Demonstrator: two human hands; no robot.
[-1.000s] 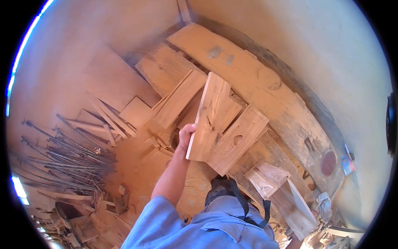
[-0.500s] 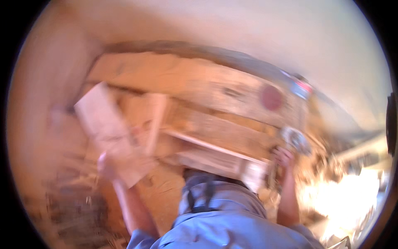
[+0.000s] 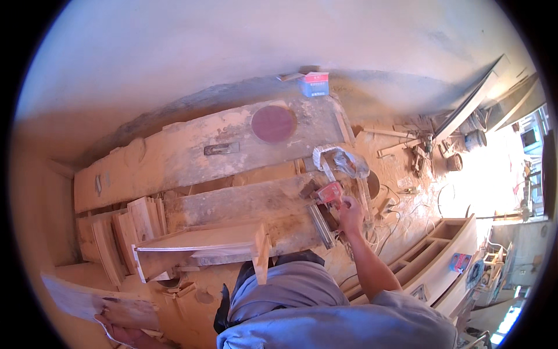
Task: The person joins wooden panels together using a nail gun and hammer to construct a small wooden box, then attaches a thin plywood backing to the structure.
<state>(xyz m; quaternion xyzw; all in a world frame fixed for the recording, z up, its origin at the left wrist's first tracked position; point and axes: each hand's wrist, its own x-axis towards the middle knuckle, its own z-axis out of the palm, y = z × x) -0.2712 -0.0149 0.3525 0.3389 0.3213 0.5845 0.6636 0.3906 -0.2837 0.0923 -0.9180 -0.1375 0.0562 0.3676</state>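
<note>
Right hand (image 3: pixel 350 216): yours, at the near end of a red hand-held tool (image 3: pixel 329 192); fingers bent against it, though you cannot tell from this view how fully they close. The tool sits over the right end of the near surface (image 3: pixel 261 199), likely so that it is within arm's reach.

Left hand (image 3: pixel 123 335): yours, low at the left, pinching the lower edge of a wooden board (image 3: pixel 102 303), thumb on the face. The board is held out to the side, presumably to keep it away from the work at your waist.

Metal rails (image 3: pixel 321 225): beside the tool, at the near edge.

Open wooden box (image 3: pixel 200 240): along the near edge, between your body and the surface; its right end panel juts toward you, narrowing the room there.

Upright boards (image 3: pixel 142 218): grouped left of the near surface, probably to save space.

Plastic bag (image 3: pixel 350 164): crumpled, just beyond the tool.

Far surface (image 3: pixel 186 135): parted from the near 1 by a narrow gap; carries a dark red disc (image 3: pixel 273 124) and a blue-and-red carton (image 3: pixel 314 86), both toward its right end.

Right side: floor with cords (image 3: pixel 397 200), then a compartmented wooden frame (image 3: pixel 430 249), whose long edge bounds your arm's swing.
</note>
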